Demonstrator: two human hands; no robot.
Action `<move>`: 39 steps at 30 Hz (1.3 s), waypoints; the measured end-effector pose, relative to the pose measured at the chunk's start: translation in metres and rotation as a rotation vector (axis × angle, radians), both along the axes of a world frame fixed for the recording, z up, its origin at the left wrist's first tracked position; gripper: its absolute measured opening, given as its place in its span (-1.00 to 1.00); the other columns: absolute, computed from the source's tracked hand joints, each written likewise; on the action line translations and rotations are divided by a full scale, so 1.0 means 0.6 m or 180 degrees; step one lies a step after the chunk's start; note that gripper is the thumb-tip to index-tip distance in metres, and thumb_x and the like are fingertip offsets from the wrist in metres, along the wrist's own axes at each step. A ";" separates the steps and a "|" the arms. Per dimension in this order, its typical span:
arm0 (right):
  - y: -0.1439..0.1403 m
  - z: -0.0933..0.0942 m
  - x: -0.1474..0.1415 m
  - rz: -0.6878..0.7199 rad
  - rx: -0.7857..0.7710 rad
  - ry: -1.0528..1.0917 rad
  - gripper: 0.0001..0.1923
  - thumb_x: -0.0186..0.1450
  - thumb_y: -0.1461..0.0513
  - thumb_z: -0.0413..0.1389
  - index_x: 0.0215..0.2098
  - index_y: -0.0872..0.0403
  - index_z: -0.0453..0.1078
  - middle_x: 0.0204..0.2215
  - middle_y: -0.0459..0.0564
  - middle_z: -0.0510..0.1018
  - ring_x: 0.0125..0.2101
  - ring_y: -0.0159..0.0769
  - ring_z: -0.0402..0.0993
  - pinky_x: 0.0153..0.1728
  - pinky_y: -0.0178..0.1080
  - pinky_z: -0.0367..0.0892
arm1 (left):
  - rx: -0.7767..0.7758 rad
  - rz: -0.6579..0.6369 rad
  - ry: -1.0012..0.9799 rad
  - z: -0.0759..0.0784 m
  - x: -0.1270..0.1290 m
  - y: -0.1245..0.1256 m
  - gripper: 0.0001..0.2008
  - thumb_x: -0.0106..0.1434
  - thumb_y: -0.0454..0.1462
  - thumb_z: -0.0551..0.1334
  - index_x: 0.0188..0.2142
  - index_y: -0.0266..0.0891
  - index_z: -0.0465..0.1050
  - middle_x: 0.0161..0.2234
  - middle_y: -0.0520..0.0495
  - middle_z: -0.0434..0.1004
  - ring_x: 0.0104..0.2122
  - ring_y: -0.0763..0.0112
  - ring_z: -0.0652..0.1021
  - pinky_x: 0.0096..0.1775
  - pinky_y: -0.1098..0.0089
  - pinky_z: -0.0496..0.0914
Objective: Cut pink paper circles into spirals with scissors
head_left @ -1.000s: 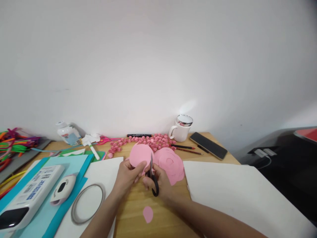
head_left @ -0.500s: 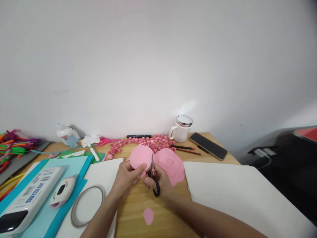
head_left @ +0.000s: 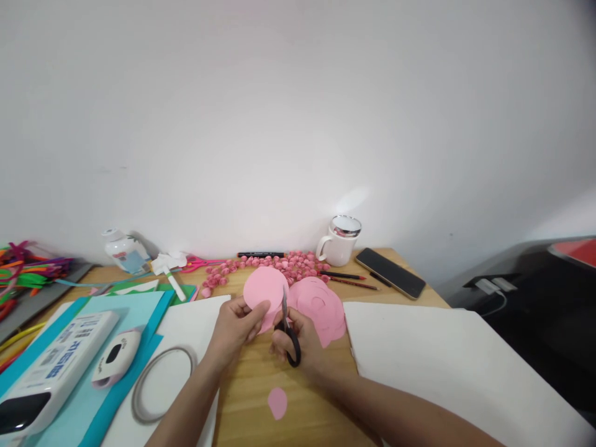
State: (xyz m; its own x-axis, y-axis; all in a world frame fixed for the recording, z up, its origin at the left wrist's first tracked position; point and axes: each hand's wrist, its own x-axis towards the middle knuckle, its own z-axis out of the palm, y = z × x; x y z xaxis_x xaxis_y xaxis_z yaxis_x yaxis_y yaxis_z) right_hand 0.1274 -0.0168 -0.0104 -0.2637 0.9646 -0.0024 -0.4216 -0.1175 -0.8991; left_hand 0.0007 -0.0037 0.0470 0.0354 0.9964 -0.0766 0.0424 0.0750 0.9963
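Wooden desk at frame bottom — my left hand pinches the pink paper disc, lifted slightly higher since a second ago. My right hand grips the scissors, blades at its edge — cutting continues.

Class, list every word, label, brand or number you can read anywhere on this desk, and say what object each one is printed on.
None can be read for certain.
White box: blue lettering and small print, too blurred to read.
Small white bottle: label too small to read.
Black marker: no legible print.
White mug, phone: no text visible.
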 end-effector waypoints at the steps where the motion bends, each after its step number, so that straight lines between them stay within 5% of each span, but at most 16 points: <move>1: 0.000 -0.001 0.000 0.0010 0.0005 -0.0003 -0.74 0.07 0.10 0.17 -0.44 0.08 0.21 -0.80 -0.27 0.30 -0.80 -0.50 0.17 -0.76 -0.45 0.06 | -0.0012 -0.0027 -0.0081 -0.001 0.000 0.000 -0.65 0.04 -0.14 0.26 -0.70 -0.26 0.20 -0.83 0.17 0.16 -0.78 0.65 0.13 -0.66 0.52 -0.04; 19: 0.002 0.024 0.008 -0.0221 0.0420 -0.0414 -0.68 -0.04 0.17 0.26 -0.43 0.05 0.22 -0.59 -0.18 0.36 -0.53 -0.38 0.26 -0.51 -0.36 0.17 | -0.0125 -0.0112 0.0226 0.003 0.011 -0.007 -0.60 -0.01 -0.11 0.28 -0.77 -0.28 0.22 -0.85 0.16 0.12 -0.78 0.67 0.09 -0.68 0.53 -0.07; 28: 0.003 0.016 0.007 -0.0214 0.0246 -0.0437 -0.70 -0.06 0.21 0.25 -0.47 0.07 0.21 -0.64 -0.23 0.28 -0.65 -0.50 0.09 -0.66 -0.41 0.02 | -0.0088 -0.0078 0.0192 0.011 0.009 -0.006 -0.58 -0.04 -0.11 0.29 -0.78 -0.26 0.16 -0.85 0.16 0.11 -0.76 0.65 0.09 -0.65 0.51 -0.07; 39: 0.002 0.007 0.005 -0.0109 0.0076 -0.0214 -0.77 0.01 0.21 0.20 -0.43 0.07 0.24 -0.77 -0.30 0.24 -0.75 -0.52 0.12 -0.73 -0.45 0.00 | -0.0013 -0.0031 0.0198 0.006 0.002 0.000 -0.62 -0.03 -0.12 0.30 -0.72 -0.27 0.19 -0.84 0.18 0.14 -0.77 0.66 0.11 -0.66 0.53 -0.04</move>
State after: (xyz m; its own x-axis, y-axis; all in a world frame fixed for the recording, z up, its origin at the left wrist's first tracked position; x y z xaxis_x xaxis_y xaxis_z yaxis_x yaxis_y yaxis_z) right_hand 0.1303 -0.0155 -0.0059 -0.2306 0.9731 0.0041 -0.3636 -0.0823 -0.9279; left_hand 0.0018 -0.0038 0.0503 0.0402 0.9957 -0.0831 0.1049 0.0785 0.9914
